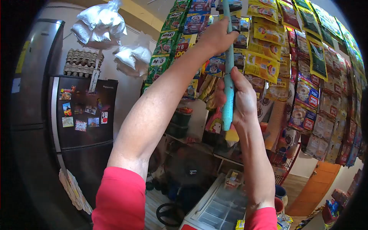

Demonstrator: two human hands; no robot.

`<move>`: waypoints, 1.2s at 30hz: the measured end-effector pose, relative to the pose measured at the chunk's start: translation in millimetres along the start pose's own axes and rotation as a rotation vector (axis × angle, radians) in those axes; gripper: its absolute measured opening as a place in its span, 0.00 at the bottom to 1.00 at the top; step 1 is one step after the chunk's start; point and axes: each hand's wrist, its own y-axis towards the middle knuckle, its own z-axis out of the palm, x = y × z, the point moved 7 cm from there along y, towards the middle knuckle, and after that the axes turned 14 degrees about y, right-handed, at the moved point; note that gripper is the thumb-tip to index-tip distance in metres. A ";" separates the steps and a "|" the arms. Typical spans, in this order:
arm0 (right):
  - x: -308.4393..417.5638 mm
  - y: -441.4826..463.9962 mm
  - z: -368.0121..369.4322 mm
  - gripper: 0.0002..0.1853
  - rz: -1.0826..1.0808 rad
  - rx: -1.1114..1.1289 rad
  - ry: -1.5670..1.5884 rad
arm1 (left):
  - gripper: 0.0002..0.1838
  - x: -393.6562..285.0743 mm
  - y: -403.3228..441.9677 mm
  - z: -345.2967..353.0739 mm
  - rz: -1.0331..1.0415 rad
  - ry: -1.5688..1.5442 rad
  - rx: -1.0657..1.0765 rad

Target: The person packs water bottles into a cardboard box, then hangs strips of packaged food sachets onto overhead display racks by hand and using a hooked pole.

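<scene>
Both my hands are raised on a teal pole [229, 96] with a ribbed grip at its lower end. The pole stands nearly upright, and its top runs out of view. My left hand [219, 35] is closed around the upper part. Lower down, my right hand [244, 94] wraps the pole just above and beside the ribbed grip. Behind the pole hang strips of sachets, among them yellow sachets [264, 50] and green Milo sachets [165, 48].
A dark refrigerator [84, 134] with magnets stands left, with egg trays [83, 61] on top. White filled plastic bags [100, 25] hang above it. Below are a glass-topped chest freezer [218, 207] and a dark fan [189, 170]. Coffee sachet strips [304, 103] hang at right, near an orange door [316, 188].
</scene>
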 end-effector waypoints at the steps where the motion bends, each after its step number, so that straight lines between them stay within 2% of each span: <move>1: -0.4 0.2 -2.2 0.11 -0.011 -0.011 -0.015 | 0.34 -0.2 -1.6 -0.6 -0.008 -0.031 0.011; 3: 0.1 -0.1 -8.2 0.11 -0.035 -0.034 -0.045 | 0.32 -2.0 -5.3 0.0 -0.024 -0.093 0.033; 6: 5.3 -4.0 -13.9 0.11 -0.049 0.008 -0.109 | 0.24 0.2 -9.8 -1.6 0.391 0.106 -0.351; 9: 7.0 -16.9 -20.6 0.12 -0.045 -0.040 -0.210 | 0.22 51.4 1.9 19.1 -0.290 -0.641 -0.127; 10: 6.0 -20.0 -26.8 0.12 -0.045 -0.046 -0.188 | 0.20 58.4 0.2 26.8 -0.469 -0.746 -0.115; 14: 16.5 -43.8 -34.2 0.13 -0.087 -0.061 -0.211 | 0.27 51.7 -3.3 38.4 -0.507 -0.815 0.060; 17: 30.2 -67.8 -35.6 0.16 -0.082 -0.109 -0.222 | 0.26 49.0 -1.2 38.7 -0.477 -0.688 0.185; 19: 38.6 -84.0 -44.6 0.20 -0.112 -0.144 -0.331 | 0.23 54.8 -0.1 44.5 -0.532 -0.755 0.170; 23: 45.7 -103.6 -66.0 0.21 -0.143 -0.203 -0.409 | 0.17 59.1 3.8 58.3 -0.556 -1.015 0.154; 26: 48.2 -108.8 -72.5 0.20 -0.168 -0.228 -0.458 | 0.14 61.2 12.9 55.5 -0.508 -1.123 0.012; 28: 48.9 -111.5 -78.6 0.21 -0.176 -0.230 -0.474 | 0.13 62.2 16.3 53.1 -0.528 -1.070 -0.057; 31: 54.0 -121.4 -72.3 0.24 -0.273 -0.379 -0.707 | 0.10 62.0 19.5 46.6 -0.495 -1.036 -0.111; 32: 56.1 -124.6 -80.1 0.28 -0.330 -0.387 -0.819 | 0.09 64.3 21.2 45.3 -0.474 -1.034 -0.120; 35: 58.2 -137.3 -84.9 0.31 -0.409 -0.428 -1.011 | 0.09 77.7 21.9 37.1 -0.508 -1.004 -0.138; 36: 56.3 -141.9 -82.9 0.32 -0.318 -0.480 -0.960 | 0.09 81.5 21.9 33.5 -0.512 -1.025 -0.141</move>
